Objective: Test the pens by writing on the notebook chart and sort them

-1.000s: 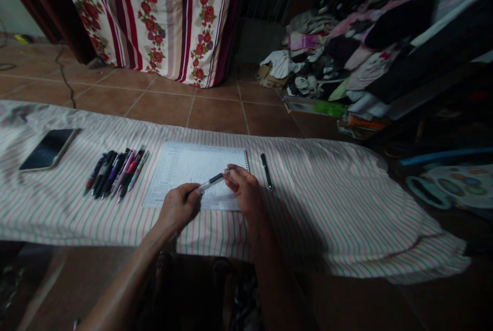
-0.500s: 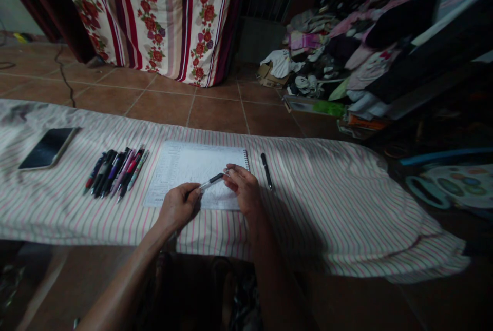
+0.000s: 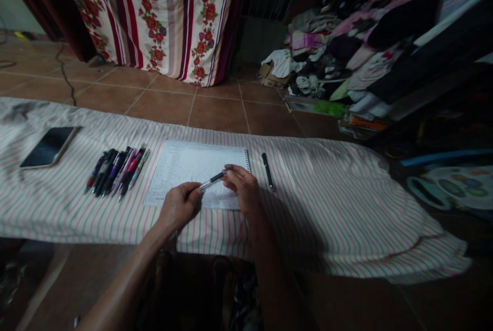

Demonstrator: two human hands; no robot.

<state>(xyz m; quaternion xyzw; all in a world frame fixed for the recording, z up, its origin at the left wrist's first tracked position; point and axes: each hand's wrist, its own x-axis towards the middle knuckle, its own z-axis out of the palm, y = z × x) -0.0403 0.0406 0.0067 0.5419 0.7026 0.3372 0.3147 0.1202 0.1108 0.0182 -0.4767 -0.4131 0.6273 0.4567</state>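
Observation:
Both hands hold one pen point(image 3: 211, 181) over a spiral notebook point(image 3: 192, 167) that lies open on the striped cloth point(image 3: 327, 202). My left hand point(image 3: 179, 207) is closed round the pen's clear barrel end. My right hand point(image 3: 242, 187) pinches its dark grip end. A row of several pens point(image 3: 115, 172) lies to the left of the notebook. A single black pen point(image 3: 267, 171) lies just right of the notebook's spiral edge.
A dark phone point(image 3: 48, 147) lies on the cloth at far left. Beyond the cloth is a tiled floor point(image 3: 215, 108) and a floral curtain point(image 3: 165, 18). A heap of clothes and clutter point(image 3: 358, 49) fills the back right.
Almost nothing: both hands keep the pen over the notebook; the view has shifted very slightly.

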